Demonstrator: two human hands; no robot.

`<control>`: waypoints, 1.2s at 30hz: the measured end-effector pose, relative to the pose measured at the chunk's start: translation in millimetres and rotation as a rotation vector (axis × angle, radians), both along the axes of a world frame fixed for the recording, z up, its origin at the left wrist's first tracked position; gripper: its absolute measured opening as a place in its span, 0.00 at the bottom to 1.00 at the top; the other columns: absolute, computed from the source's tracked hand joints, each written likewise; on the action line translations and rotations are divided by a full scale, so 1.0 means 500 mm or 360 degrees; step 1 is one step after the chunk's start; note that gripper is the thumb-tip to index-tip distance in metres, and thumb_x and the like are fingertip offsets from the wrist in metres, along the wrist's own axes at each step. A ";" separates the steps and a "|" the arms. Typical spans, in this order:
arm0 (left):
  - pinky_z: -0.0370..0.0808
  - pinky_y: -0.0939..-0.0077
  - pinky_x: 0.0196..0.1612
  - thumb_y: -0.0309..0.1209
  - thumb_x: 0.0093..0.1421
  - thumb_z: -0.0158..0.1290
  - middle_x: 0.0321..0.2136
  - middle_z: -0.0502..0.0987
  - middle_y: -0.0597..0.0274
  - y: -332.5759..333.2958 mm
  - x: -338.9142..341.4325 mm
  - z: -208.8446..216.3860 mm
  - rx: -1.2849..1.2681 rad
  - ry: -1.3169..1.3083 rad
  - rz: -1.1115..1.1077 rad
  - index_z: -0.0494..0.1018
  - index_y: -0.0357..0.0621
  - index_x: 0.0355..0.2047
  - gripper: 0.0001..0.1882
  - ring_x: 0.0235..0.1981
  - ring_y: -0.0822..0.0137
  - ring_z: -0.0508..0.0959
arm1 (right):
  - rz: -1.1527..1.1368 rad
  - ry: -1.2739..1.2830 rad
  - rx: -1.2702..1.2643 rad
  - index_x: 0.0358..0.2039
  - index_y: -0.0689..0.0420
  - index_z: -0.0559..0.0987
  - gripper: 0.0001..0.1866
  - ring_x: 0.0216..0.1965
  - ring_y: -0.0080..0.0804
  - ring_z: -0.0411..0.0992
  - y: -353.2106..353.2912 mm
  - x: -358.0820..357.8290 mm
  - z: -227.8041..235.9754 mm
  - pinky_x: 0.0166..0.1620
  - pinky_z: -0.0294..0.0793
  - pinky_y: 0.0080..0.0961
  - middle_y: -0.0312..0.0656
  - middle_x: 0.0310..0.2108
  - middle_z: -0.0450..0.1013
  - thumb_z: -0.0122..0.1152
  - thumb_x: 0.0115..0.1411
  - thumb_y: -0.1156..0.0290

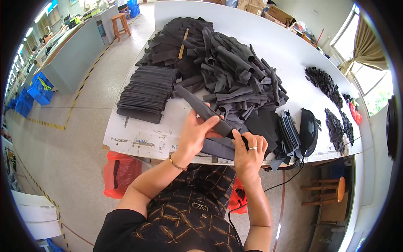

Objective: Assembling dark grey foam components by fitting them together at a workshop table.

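A long, flat, folded piece of black fabric (pixel 197 103) is stretched between my hands above the table's near edge. My left hand (pixel 197 131) grips its middle, the thumb on top. My right hand (pixel 249 153), with a ring on one finger, pinches its lower right end. Another strip of dark fabric (pixel 218 148) lies under my hands, partly covered by them. Just beyond to the left stands a neat row of folded black fabric pieces (pixel 147 90). A loose heap of rolled and curled black pieces (pixel 239 75) lies straight ahead of my hands.
Flat black pieces with a wooden stick (pixel 183 44) on them lie at the far left of the white table (pixel 294 80). To my right are a stack of dark pieces (pixel 289 132) and a black corded device (pixel 308 132). Red plastic bags (pixel 119 174) hang below the edge.
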State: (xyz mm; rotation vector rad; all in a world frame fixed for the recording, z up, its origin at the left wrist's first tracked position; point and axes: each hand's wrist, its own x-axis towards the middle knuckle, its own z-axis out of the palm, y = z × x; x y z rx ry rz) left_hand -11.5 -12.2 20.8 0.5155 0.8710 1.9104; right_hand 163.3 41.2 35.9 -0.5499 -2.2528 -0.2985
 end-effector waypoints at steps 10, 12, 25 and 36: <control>0.70 0.66 0.57 0.31 0.66 0.52 0.46 0.77 0.51 0.005 0.032 -0.008 0.0428 -0.0082 -0.0316 0.68 0.38 0.53 0.17 0.52 0.63 0.76 | 0.0225 0.0267 -0.0626 0.54 0.60 0.68 0.32 0.41 0.49 0.66 -0.054 -0.047 -0.029 0.45 0.67 0.43 0.49 0.45 0.66 0.69 0.47 0.80; 0.69 0.66 0.57 0.34 0.68 0.49 0.43 0.79 0.52 0.005 0.037 -0.017 0.0436 0.0037 -0.0239 0.73 0.38 0.47 0.13 0.53 0.62 0.75 | 0.0234 0.0212 -0.0678 0.48 0.64 0.68 0.27 0.45 0.54 0.67 -0.045 -0.031 -0.042 0.48 0.68 0.44 0.54 0.44 0.67 0.67 0.47 0.84; 0.71 0.66 0.56 0.34 0.69 0.48 0.47 0.77 0.48 0.006 0.054 -0.030 0.0419 -0.0201 -0.0207 0.72 0.38 0.45 0.13 0.48 0.62 0.78 | 0.0331 0.0139 -0.0747 0.37 0.61 0.72 0.17 0.43 0.52 0.70 -0.029 -0.027 -0.039 0.43 0.72 0.42 0.52 0.42 0.69 0.69 0.48 0.81; 0.69 0.67 0.58 0.36 0.68 0.49 0.43 0.80 0.53 0.009 0.067 -0.051 0.0417 -0.0361 -0.0175 0.73 0.38 0.45 0.14 0.51 0.62 0.77 | 0.0413 0.0106 -0.0734 0.38 0.61 0.73 0.12 0.36 0.51 0.73 -0.009 -0.038 -0.038 0.37 0.75 0.38 0.51 0.40 0.70 0.63 0.53 0.82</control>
